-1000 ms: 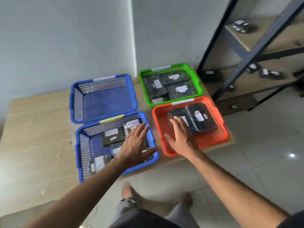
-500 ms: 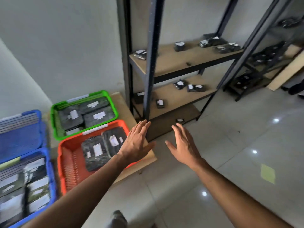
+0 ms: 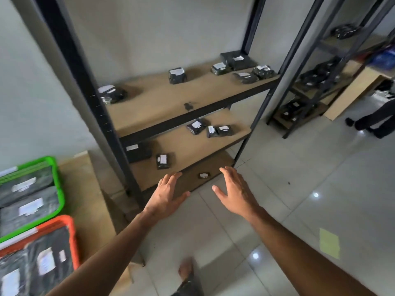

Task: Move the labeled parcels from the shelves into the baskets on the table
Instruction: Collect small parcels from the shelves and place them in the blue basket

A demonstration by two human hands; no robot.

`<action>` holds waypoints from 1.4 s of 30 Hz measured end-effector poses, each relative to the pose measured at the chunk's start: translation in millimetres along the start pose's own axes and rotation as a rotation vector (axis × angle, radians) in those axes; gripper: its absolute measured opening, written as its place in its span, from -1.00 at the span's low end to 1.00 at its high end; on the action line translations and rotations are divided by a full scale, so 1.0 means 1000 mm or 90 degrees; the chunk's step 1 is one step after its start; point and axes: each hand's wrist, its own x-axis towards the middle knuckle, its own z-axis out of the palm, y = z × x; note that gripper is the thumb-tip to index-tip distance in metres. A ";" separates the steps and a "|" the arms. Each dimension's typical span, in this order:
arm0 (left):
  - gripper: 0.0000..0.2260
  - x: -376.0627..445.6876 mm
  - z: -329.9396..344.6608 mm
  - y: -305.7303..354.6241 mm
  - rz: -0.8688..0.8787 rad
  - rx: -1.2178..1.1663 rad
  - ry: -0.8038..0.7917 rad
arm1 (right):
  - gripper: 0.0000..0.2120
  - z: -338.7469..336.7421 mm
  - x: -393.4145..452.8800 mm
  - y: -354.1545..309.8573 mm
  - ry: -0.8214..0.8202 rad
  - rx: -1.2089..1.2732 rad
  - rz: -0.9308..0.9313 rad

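Observation:
Black parcels with white labels lie on a metal rack's wooden shelves [image 3: 162, 103]. The upper shelf carries several, one at the left [image 3: 111, 95] and one mid-shelf [image 3: 177, 75]. The middle shelf holds a small parcel [image 3: 163, 161] and a flat box [image 3: 137, 152]. A tiny parcel [image 3: 204, 175] sits on the bottom shelf. My left hand [image 3: 166, 194] and my right hand [image 3: 235, 190] hover empty, fingers spread, in front of the bottom shelf. At the left edge the green basket [image 3: 61, 189] and the orange basket [image 3: 72, 238] hold parcels.
The baskets sit on a wooden table [image 3: 89, 199] beside the rack's black post [image 3: 85, 82]. A second rack [image 3: 320, 82] with parcels stands at the right. A person's legs [image 3: 376, 122] show at the far right. My bare foot [image 3: 186, 269] is on the tiled floor.
The view has swung right from the baskets to the shelves. Both hands left the baskets and now hover in front of the rack, holding nothing.

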 end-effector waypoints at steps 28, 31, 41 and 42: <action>-0.36 0.397 0.285 -0.054 -0.287 0.123 0.151 | -0.34 0.152 0.461 0.327 -0.153 0.111 -0.229; -0.27 0.416 0.311 -0.094 -0.263 0.209 0.148 | -0.23 0.197 0.506 0.324 -0.088 0.093 -0.282; -0.24 0.421 0.337 -0.121 -0.248 0.352 0.224 | -0.36 0.250 0.550 0.326 0.032 -0.037 -0.349; -0.24 0.421 0.336 -0.121 -0.248 0.352 0.219 | -0.37 0.248 0.549 0.326 0.036 -0.018 -0.360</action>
